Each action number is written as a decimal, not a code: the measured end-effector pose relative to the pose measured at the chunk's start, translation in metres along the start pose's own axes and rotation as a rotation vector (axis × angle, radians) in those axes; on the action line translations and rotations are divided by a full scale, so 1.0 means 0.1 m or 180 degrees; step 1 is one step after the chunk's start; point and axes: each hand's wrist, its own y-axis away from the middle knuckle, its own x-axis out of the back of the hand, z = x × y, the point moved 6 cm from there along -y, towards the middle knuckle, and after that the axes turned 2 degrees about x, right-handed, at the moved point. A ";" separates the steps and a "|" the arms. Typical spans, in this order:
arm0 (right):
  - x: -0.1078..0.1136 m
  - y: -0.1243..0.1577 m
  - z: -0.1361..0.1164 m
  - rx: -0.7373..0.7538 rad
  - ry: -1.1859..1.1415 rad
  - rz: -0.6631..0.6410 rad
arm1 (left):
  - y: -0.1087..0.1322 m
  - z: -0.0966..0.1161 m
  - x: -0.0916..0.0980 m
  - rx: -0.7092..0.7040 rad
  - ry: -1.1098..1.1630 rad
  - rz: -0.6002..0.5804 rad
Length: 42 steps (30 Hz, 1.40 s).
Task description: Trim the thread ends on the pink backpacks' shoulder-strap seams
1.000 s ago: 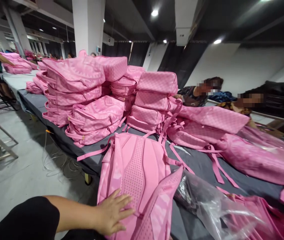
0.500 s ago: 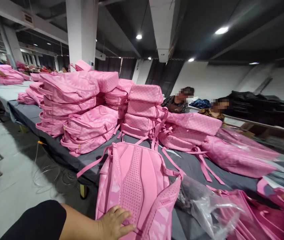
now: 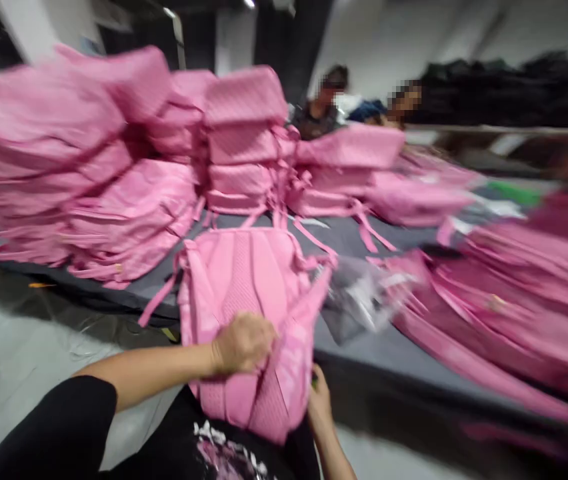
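Observation:
A pink backpack [image 3: 274, 280] with a dotted back panel lies over the table's near edge, its back facing up and its lower end against my body. My left hand [image 3: 247, 340], blurred, is closed on the back panel beside a shoulder strap [image 3: 299, 333]. It appears to grip the backpack there. At the lower right side of the backpack is my right hand [image 3: 318, 397], its fingers curled and partly hidden. A small yellow-green thing shows at these fingers, too blurred to name.
Stacked pink backpacks [image 3: 129, 220] line the dark-covered table [image 3: 364, 353]. Clear plastic [image 3: 364, 293] lies right of the near backpack, and more pink bags [image 3: 514, 307] fill the right side. Two people [image 3: 317, 110] are behind the stacks.
My view has tilted down and shifted right. My left hand, spread on the panel before, is now closed. My right hand has come into view at the backpack's side.

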 end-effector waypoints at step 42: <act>-0.39 0.10 -0.80 0.3574 0.2201 0.0621 | -2.01 -0.70 0.15 -0.1760 -0.1428 -0.1236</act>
